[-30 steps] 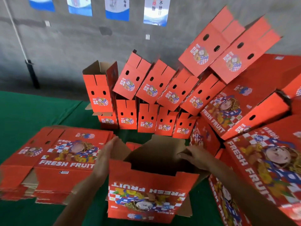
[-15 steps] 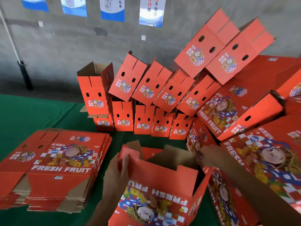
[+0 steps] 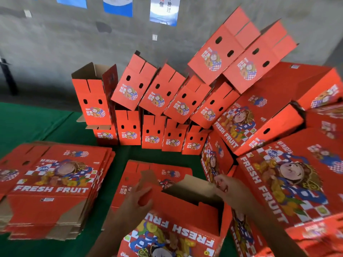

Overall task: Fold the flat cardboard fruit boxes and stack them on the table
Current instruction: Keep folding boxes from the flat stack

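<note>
Left hand grips the open box flap; right hand apparently pinches its far flap (blurred).

A green-covered table carries everything. At nine o'clock lies a stack of flat boxes, print up. At six o'clock stands a half-opened box — behind it, another flat box lies on the cloth. From twelve to three o'clock, folded boxes stand in a row — more piled on them.
</note>
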Demonstrator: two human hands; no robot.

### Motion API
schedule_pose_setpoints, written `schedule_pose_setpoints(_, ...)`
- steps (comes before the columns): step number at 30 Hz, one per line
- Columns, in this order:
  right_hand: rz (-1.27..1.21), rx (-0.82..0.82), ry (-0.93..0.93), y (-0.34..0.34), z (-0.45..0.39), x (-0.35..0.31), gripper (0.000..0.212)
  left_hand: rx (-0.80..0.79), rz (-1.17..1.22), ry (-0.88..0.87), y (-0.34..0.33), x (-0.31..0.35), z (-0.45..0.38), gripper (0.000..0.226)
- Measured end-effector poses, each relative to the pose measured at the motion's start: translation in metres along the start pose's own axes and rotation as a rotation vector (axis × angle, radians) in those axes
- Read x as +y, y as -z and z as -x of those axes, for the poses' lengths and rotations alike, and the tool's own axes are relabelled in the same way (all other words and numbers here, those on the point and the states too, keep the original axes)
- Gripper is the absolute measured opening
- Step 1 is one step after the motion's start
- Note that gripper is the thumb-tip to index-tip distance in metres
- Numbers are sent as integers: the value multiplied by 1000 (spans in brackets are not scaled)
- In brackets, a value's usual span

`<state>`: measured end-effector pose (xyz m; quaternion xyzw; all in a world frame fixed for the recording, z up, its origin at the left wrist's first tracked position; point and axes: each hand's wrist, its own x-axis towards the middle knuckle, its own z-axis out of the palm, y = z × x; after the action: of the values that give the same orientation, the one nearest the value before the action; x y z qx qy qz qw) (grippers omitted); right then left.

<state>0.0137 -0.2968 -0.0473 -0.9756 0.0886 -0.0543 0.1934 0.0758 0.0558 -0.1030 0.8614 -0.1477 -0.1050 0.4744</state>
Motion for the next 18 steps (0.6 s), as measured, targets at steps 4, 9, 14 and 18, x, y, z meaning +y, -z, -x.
schedule_pose_setpoints(4, 9, 69, 0, -21, 20, 7, 16, 155, 184, 58, -10, 8, 2, 27)
schedule_pose_setpoints(9, 91, 135, -1, -27, 33, 14, 13, 254, 400, 117, -16, 18, -3, 26)
schedule_pose_setpoints(14, -3, 393, 197, -13, 16, -11, 52, 390, 523, 85, -1, 26, -9, 25)
schedule_pose_setpoints(18, -41, 564, 408, 9, -17, -48, 48, 560, 569, -30, 34, 27, -11, 22)
